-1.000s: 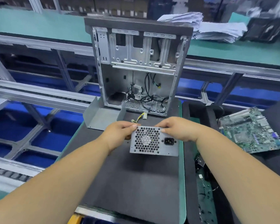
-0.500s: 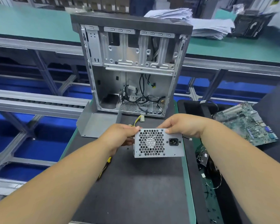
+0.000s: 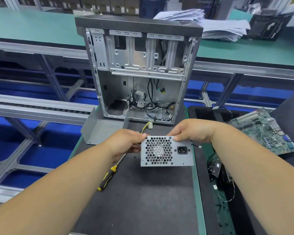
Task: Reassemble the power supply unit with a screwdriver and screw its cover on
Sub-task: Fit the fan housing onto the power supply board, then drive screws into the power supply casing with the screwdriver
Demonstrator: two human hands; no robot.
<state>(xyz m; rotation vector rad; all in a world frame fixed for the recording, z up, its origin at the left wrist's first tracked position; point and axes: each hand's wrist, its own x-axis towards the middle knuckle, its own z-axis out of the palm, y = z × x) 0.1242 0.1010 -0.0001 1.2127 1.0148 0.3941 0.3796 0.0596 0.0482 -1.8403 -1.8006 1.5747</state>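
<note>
We hold the power supply unit [image 3: 166,150] by its top corners, our left hand [image 3: 126,143] gripping the left one and our right hand [image 3: 192,131] the right, fan grille facing us. Below our left grip the screwdriver [image 3: 109,173] lies on the dark mat [image 3: 143,200]. Just beyond that grip sits the bent metal cover [image 3: 102,129], and behind both hands stands the open computer case [image 3: 139,70]. Right of our right grip lies a green circuit board [image 3: 265,131].

A green-topped bench [image 3: 32,28] with paper stacks [image 3: 210,24] stands behind aluminium-framed conveyor rails [image 3: 32,106].
</note>
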